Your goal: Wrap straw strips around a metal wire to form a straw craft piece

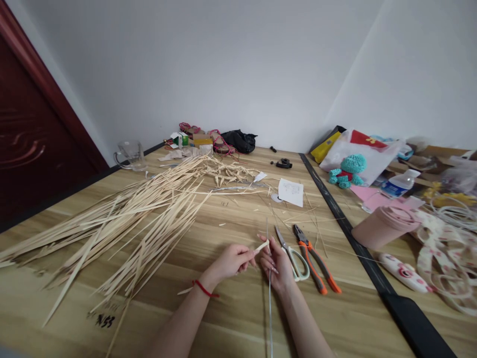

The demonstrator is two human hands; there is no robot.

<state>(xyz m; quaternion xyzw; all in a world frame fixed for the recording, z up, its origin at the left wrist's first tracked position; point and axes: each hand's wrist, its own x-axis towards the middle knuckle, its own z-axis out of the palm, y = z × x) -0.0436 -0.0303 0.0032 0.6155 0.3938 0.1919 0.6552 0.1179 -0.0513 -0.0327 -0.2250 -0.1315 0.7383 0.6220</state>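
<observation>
My left hand (pixel 233 260), with a red cord on its wrist, pinches a short pale strip (pixel 262 246). The strip's other end lies at the fingers of my right hand (pixel 276 263), against a thin metal wire (pixel 270 308). The wire runs upright through my right hand's closed fingers and down toward the bottom edge. Just right of that hand lie scissors (pixel 298 263) with pale green handles, and pliers (pixel 316 261) with orange and grey handles. Long pale wooden strips (pixel 149 204) are spread over the left side of the wooden table (pixel 223 318).
Woven strip pieces (pixel 227 171), a white paper (pixel 291 192) and a black bag (pixel 239 141) lie farther back. A glass mug (pixel 131 155) stands back left. Past a black edge strip (pixel 346 223) are a pink roll (pixel 385 226), a bottle (pixel 400 183) and a turquoise crocheted toy (pixel 348 171).
</observation>
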